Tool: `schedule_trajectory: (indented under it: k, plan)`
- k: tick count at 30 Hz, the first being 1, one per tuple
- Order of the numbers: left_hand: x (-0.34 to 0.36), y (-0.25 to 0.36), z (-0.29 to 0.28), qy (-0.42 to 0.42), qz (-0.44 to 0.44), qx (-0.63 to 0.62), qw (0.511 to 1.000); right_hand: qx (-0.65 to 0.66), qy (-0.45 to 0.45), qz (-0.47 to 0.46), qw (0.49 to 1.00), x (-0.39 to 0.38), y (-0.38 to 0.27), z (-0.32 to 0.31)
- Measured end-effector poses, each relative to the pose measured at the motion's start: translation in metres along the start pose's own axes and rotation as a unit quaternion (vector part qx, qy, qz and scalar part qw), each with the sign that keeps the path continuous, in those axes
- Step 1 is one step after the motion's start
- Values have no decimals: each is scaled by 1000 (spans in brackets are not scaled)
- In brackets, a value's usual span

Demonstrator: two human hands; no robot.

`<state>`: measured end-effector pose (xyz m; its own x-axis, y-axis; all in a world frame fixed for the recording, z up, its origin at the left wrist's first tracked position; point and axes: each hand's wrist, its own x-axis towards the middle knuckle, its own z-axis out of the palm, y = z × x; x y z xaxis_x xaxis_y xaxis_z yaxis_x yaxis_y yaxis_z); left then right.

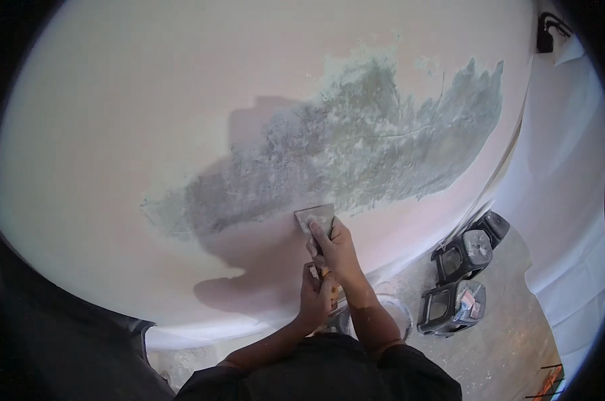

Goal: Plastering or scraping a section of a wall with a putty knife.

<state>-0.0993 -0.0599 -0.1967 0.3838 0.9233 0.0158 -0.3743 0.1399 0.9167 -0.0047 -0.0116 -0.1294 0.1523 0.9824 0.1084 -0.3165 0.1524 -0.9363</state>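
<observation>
My right hand (339, 250) is closed on a putty knife (321, 214), its thumb pressed on the wide, plaster-smeared blade. The blade is at the lower edge of a rough grey-green patch (376, 140) on a pale pinkish wall (142, 87); whether it touches the wall I cannot tell. Just below, my left hand (314, 297) is closed around an orange-tan handle (334, 294). Fingers hide most of that handle, so whether it belongs to the same knife is unclear. White dust covers both hands.
Black plastic stools (477, 247) stand on the dusty floor (499, 327) at the right, one with small packets (471, 304) on it. A round whitish bucket (404, 314) is partly hidden behind my right forearm. White sheeting (563, 200) hangs at the far right; dark material (55, 327) lies lower left.
</observation>
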Motion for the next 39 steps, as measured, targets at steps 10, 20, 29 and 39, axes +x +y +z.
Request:
schedule_trajectory:
  k: [10, 20, 29, 39]
  plan:
    - [2, -2, -22, 20, 47, 127, 991, 28, 31, -4, 999, 3, 11, 13]
    - [1, 6, -28, 13, 100, 187, 977, 36, 47, 4, 998, 2, 14, 18]
    - [4, 17, -23, -4, 50, 136, 989, 39, 48, 3, 998, 1, 10, 17]
    - [-2, 7, -23, 5, 7, 121, 993, 21, 73, 5, 997, -3, 13, 18]
